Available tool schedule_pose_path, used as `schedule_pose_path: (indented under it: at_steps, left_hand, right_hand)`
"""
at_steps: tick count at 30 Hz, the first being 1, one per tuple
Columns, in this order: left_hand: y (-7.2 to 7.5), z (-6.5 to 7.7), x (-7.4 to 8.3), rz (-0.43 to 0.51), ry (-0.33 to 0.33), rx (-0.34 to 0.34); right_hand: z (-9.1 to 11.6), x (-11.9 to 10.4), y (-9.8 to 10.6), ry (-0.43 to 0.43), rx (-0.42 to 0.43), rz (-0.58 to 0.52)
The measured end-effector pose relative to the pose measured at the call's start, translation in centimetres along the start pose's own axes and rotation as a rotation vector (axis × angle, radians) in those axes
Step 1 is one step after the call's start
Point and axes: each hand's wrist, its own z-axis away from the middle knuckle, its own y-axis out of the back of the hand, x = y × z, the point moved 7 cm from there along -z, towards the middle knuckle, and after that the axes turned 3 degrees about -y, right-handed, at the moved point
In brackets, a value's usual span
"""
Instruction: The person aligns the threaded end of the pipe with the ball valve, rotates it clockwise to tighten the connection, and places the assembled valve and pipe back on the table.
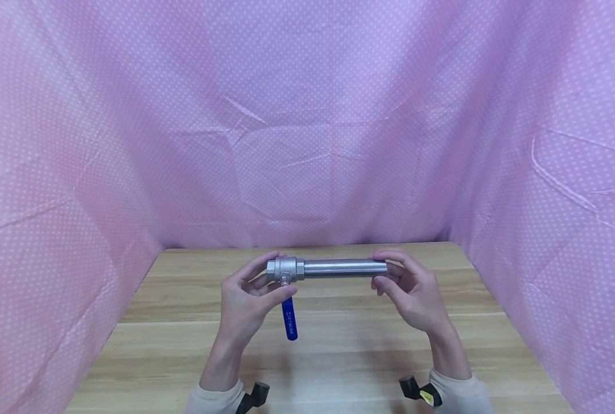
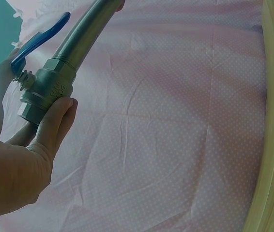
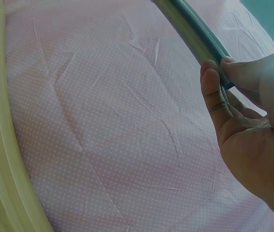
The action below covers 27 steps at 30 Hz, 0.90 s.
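Note:
A silver ball valve (image 1: pixel 287 267) with a blue lever handle (image 1: pixel 289 319) is joined to a smooth metal pipe (image 1: pixel 346 268), and both are held level above the table. My left hand (image 1: pixel 245 299) grips the valve's body at its left end, the thumb lying by the base of the lever. In the left wrist view, raised lettering shows on the valve body (image 2: pixel 54 87), and fingertips press its side. My right hand (image 1: pixel 416 296) pinches the pipe's far right end between thumb and fingers. The right wrist view shows that pipe end (image 3: pixel 219 55) between the fingertips.
Below the hands lies a light wood-grain table (image 1: pixel 333 328). Pink dotted cloth (image 1: pixel 328 144) hangs behind it and along both sides. Each wrist carries a black camera mount (image 1: pixel 255 395) over a pale sleeve (image 1: pixel 214 401).

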Motion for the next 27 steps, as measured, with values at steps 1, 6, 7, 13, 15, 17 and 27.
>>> schedule_pose_path:
  at_steps: [1, 6, 7, 13, 15, 17, 27]
  left_hand:
    - [0.00, 0.00, 0.02, -0.002, -0.003, -0.001]
    - [-0.01, 0.05, 0.04, 0.013, -0.003, -0.006]
    - [0.01, 0.07, 0.04, 0.016, -0.002, -0.006]
    - [0.10, 0.08, 0.09, 0.004, -0.012, -0.010]
    - [0.11, 0.07, 0.12, -0.004, -0.018, -0.013]
    - [0.10, 0.05, 0.15, -0.007, -0.022, -0.015]
    - [-0.08, -0.01, -0.01, -0.010, -0.014, -0.021]
  right_hand:
    - [0.01, 0.01, 0.01, -0.003, 0.002, 0.012]
    - [0.08, 0.06, 0.04, -0.007, 0.004, 0.064]
    - [0.08, 0.06, 0.04, -0.006, 0.005, 0.071]
    - [0.07, 0.00, 0.04, 0.034, 0.006, 0.085]
    - [0.04, -0.06, 0.06, 0.055, 0.008, 0.084]
    - [0.01, -0.09, 0.09, 0.070, 0.010, 0.078]
    - [-0.14, 0.06, 0.06, 0.019, 0.008, -0.005]
